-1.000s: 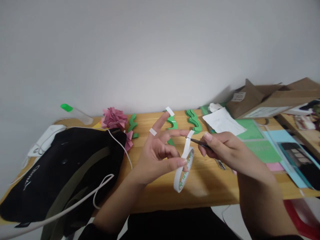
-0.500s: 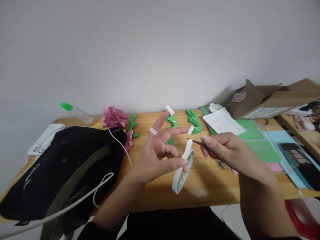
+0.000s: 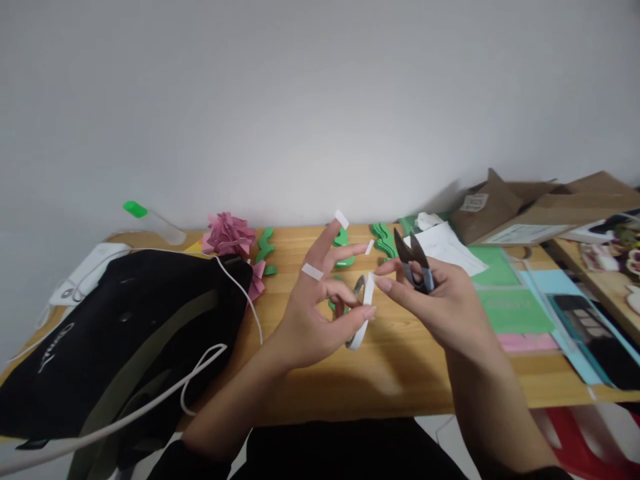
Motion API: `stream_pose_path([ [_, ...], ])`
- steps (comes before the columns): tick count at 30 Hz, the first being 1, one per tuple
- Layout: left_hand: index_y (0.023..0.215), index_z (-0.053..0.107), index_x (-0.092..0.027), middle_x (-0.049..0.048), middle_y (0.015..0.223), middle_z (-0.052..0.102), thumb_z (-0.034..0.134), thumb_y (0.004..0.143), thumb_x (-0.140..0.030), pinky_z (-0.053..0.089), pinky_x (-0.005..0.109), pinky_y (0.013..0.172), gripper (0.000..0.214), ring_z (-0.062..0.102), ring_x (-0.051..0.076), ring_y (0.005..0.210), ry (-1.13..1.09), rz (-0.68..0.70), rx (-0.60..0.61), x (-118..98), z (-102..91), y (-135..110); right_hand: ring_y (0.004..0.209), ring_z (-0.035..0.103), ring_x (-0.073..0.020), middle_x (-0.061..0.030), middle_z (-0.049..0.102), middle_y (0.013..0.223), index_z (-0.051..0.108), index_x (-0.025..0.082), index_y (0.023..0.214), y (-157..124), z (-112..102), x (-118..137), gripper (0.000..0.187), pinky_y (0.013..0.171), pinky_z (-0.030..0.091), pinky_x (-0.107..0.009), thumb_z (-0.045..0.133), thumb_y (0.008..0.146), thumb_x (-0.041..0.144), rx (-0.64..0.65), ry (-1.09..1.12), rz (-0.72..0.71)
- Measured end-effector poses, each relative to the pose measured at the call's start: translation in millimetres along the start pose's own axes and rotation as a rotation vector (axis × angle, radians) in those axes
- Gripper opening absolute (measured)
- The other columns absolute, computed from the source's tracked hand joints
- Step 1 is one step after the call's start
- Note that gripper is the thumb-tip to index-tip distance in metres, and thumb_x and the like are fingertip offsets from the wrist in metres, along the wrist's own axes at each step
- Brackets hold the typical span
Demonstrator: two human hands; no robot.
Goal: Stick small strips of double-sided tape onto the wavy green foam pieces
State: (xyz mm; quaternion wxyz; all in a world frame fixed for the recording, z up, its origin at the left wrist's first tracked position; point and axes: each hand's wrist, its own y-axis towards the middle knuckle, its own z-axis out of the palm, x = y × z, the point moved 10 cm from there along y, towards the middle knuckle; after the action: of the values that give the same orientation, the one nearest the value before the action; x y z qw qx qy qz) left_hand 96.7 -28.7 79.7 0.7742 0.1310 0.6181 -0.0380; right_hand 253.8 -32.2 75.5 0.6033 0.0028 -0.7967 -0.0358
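Note:
My left hand (image 3: 313, 323) pinches a narrow roll of white tape (image 3: 357, 338) between thumb and bent fingers, its other fingers stretched out. Short white tape pieces cling to that hand, one at a fingertip (image 3: 342, 219), one near a knuckle (image 3: 313, 271) and one on another fingertip (image 3: 369, 247). In my right hand (image 3: 450, 303) are small dark-bladed snips (image 3: 413, 259), blades pointing up and parted. The right thumb and forefinger are at the tape's raised free end. Behind the hands lie wavy green cutouts (image 3: 384, 241), partly hidden by my left fingers.
A black bag (image 3: 150, 333) with a white cable (image 3: 145, 417) covers the table's left side, beside pink paper flowers (image 3: 230, 235). At right are white paper (image 3: 447, 247), green packets (image 3: 517, 310), a phone (image 3: 590, 333) and a cardboard box (image 3: 530, 210).
The snips have swung from pointing at the tape to pointing upward in my right hand. My right fingers have come to the tape end, and the roll has turned and risen slightly.

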Motion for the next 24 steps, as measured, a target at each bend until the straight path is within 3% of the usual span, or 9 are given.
stream_pose_path([
  [3, 0.130, 0.054, -0.032, 0.0124, 0.130, 0.060, 0.075, 0.069, -0.011, 0.052, 0.027, 0.051, 0.067, 0.069, 0.024, 0.087, 0.109, 0.067, 0.088, -5, 8.5, -1, 0.048, 0.034, -0.0081, 0.0064, 0.040, 0.053, 0.070, 0.019, 0.078, 4, 2, -1, 0.016, 0.046, 0.028, -0.023, 0.074, 0.074, 0.034, -0.030, 0.058, 0.010],
  [8, 0.134, 0.048, -0.031, 0.0119, 0.136, 0.056, 0.070, 0.076, -0.011, 0.052, 0.025, 0.051, 0.065, 0.065, 0.012, 0.065, 0.243, 0.165, 0.121, -8, 11.4, -4, 0.049, 0.035, -0.0075, 0.0046, 0.047, 0.058, 0.068, 0.017, 0.078, 5, 8, -8, 0.017, 0.046, 0.028, -0.023, 0.070, 0.077, 0.034, -0.013, 0.113, 0.042],
  [14, 0.142, 0.037, -0.037, 0.0099, 0.129, 0.059, 0.067, 0.079, -0.010, 0.054, 0.026, 0.050, 0.075, 0.068, 0.019, 0.080, 0.274, 0.222, 0.063, -5, 8.4, -2, 0.050, 0.037, -0.0080, 0.0042, 0.049, 0.058, 0.064, 0.018, 0.071, 5, 11, -1, 0.018, 0.048, 0.031, -0.023, 0.070, 0.077, 0.034, 0.012, 0.126, -0.017],
  [19, 0.147, 0.022, -0.041, 0.0076, 0.130, 0.055, 0.064, 0.080, -0.009, 0.054, 0.021, 0.051, 0.086, 0.062, 0.006, 0.058, 0.223, 0.175, 0.019, 9, 2.5, -3, 0.050, 0.039, -0.0081, 0.0042, 0.051, 0.059, 0.063, 0.019, 0.070, 8, 11, 10, 0.015, 0.049, 0.033, -0.024, 0.070, 0.078, 0.029, 0.031, 0.151, -0.093],
  [24, 0.145, 0.027, -0.042, 0.0090, 0.141, 0.040, 0.069, 0.075, -0.009, 0.057, 0.020, 0.060, 0.087, 0.064, 0.015, 0.091, 0.243, 0.314, -0.116, -1, -7.1, -3, 0.054, 0.043, -0.0090, 0.0035, 0.054, 0.062, 0.063, 0.019, 0.069, 13, 12, 20, 0.015, 0.051, 0.035, -0.024, 0.070, 0.079, 0.028, 0.068, 0.161, -0.155],
])
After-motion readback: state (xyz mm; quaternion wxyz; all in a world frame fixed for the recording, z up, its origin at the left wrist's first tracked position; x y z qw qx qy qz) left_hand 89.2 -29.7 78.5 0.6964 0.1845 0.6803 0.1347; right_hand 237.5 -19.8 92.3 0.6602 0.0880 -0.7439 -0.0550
